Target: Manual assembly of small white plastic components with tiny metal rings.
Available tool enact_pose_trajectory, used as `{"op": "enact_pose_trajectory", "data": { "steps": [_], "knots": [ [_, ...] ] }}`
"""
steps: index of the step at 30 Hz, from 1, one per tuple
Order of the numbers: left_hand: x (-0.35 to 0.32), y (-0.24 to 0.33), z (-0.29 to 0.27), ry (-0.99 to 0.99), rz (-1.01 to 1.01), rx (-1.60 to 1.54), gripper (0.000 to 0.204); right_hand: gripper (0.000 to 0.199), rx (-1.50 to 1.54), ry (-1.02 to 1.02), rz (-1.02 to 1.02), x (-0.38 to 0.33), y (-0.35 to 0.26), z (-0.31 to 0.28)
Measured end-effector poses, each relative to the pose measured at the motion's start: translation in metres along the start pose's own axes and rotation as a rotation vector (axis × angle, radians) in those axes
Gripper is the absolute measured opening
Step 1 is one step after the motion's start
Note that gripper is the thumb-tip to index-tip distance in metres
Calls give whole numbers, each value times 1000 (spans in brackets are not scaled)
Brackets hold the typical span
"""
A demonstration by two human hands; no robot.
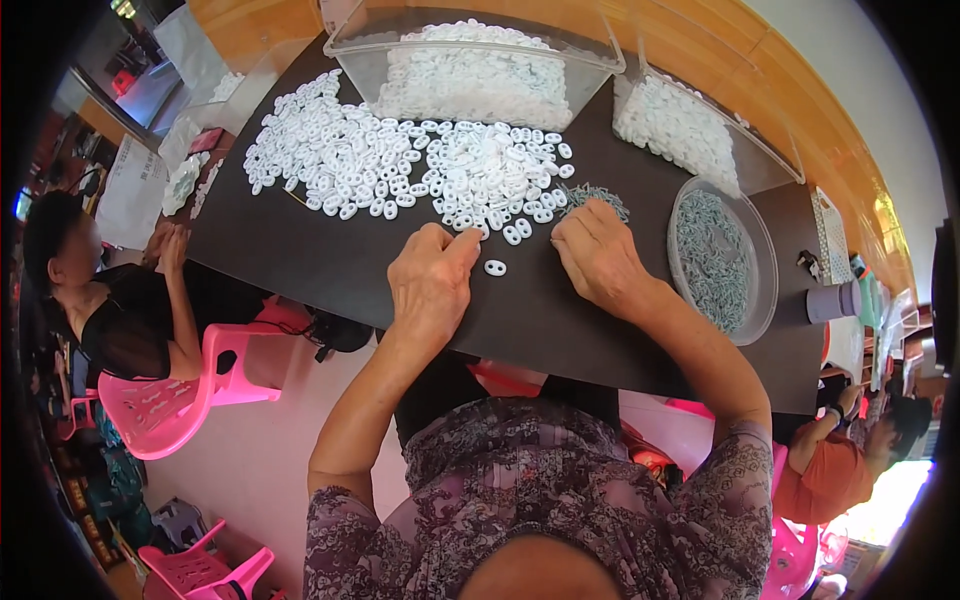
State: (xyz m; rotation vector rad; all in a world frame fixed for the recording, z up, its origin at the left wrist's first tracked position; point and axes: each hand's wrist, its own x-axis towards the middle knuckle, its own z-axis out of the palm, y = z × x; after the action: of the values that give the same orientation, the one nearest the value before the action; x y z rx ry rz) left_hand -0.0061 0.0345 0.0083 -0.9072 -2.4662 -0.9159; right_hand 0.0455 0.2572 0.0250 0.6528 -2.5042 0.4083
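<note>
My left hand rests on the dark table, fingers curled, its tips touching the near edge of a wide pile of small white oval plastic pieces. One loose white piece lies between my hands. My right hand is bent over a small heap of grey metal parts, fingertips pinched down on the table. Whether either hand pinches a piece is hidden by the fingers.
Two clear plastic bins of white pieces stand at the far edge. A round clear dish of grey metal parts sits right of my right hand. Other people sit on pink chairs at left and at lower right.
</note>
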Motion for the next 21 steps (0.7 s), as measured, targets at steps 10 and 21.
{"op": "enact_pose_trajectory", "data": {
  "steps": [10,21],
  "knots": [
    [16,-6,2,32,-63,-34,16,16,133,60,191,0,-12,-10],
    [29,-12,13,-41,144,64,19,15,174,75,287,-7,-21,-20]
  ]
}}
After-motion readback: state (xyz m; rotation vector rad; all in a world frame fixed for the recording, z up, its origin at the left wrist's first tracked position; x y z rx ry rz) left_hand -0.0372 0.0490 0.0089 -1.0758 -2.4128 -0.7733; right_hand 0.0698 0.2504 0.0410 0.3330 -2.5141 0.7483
